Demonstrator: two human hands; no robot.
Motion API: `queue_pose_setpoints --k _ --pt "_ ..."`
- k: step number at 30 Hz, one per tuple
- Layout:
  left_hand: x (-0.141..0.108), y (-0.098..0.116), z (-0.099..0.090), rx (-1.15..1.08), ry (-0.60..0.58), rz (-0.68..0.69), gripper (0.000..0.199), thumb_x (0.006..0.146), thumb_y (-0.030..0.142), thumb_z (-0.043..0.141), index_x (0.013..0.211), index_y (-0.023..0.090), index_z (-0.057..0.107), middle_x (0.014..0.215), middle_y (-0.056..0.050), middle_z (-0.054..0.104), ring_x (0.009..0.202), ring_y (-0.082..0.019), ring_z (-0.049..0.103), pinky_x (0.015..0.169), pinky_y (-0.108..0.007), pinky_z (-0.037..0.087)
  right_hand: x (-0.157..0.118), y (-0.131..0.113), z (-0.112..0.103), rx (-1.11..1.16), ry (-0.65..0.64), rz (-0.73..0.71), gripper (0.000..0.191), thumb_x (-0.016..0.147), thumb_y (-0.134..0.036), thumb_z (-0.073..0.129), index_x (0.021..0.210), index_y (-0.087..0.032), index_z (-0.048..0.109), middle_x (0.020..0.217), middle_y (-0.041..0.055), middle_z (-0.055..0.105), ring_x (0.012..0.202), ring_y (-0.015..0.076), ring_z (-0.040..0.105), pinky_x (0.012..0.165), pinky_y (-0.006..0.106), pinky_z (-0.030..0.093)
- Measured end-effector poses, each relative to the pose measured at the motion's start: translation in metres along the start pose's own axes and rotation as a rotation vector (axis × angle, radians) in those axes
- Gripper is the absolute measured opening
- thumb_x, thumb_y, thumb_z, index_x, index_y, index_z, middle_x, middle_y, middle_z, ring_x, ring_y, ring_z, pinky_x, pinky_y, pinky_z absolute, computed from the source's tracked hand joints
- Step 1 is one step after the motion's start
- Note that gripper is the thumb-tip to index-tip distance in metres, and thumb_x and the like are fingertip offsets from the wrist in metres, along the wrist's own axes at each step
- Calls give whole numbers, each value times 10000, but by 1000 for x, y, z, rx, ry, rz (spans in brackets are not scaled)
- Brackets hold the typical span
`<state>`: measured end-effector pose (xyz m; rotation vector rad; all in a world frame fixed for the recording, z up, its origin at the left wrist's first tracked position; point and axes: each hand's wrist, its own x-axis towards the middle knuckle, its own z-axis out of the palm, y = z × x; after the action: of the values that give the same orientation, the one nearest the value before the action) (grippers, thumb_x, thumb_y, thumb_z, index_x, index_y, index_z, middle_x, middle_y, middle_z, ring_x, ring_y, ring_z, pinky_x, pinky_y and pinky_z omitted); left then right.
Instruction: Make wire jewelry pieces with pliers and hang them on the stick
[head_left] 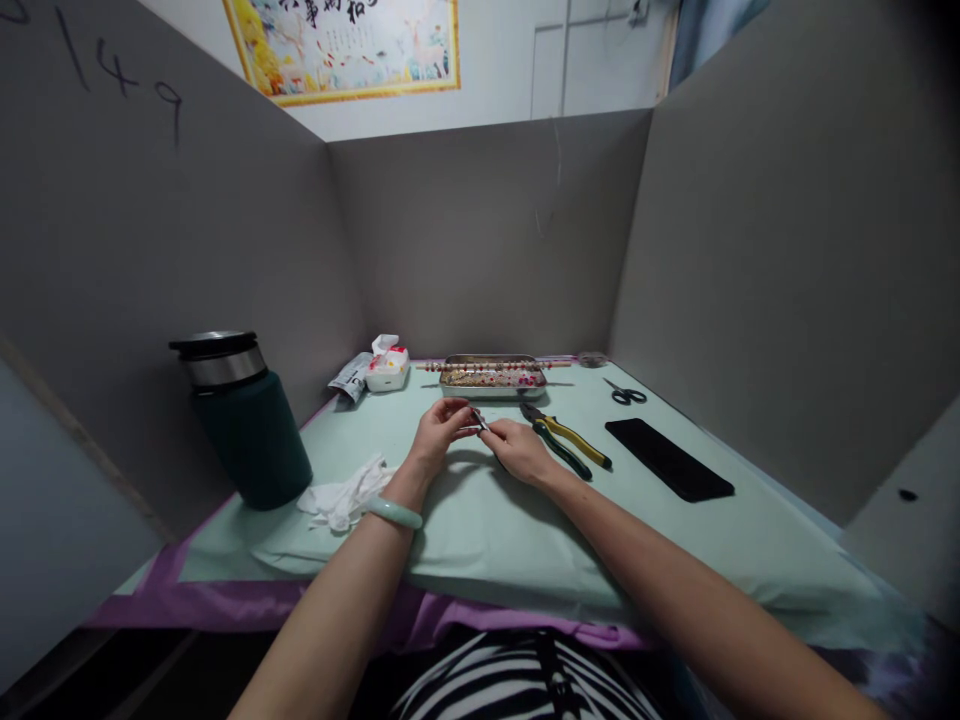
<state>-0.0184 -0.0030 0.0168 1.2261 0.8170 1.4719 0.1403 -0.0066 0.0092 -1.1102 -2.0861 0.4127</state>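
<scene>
My left hand [441, 430], with a pale green bangle [394, 513] on its wrist, is at the middle of the table with its fingers pinched on something too small to make out. My right hand [517, 448] meets it from the right, closed on a small metal tool [480, 420] whose tip reaches the left fingertips. Behind the hands stands a metal tray [493, 392] of small gold, red and pink beads, with a beaded stick [491, 367] lying across it. Pliers [571, 440] with yellow and green handles lie just right of my right hand.
A dark green bottle [255, 430] stands at the left, beside crumpled white tissue [346, 498]. A tissue pack [388, 368] and a silvery packet [351, 378] lie at the back left. Black scissors [627, 395] and a black phone [667, 458] lie right. Grey partitions [487, 240] enclose the table.
</scene>
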Motion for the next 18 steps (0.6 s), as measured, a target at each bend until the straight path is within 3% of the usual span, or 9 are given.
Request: queue_pose_setpoints --k 9,18 --pt "0 2 3 74 -1 125 339 661 317 716 902 133 565 830 -50 650 743 -156 625 649 -295 512 -4 -4 3 -124 60 -113 274 904 -276 428 771 -152 634 798 40 532 730 123 490 696 243 333" --pt "-2 4 3 59 -18 143 334 670 320 711 917 142 572 877 -57 645 797 -162 621 651 -280 519 -3 -9 -7 -45 56 -125 318 881 -229 454 594 -156 571 686 20 513 680 124 476 663 246 331"
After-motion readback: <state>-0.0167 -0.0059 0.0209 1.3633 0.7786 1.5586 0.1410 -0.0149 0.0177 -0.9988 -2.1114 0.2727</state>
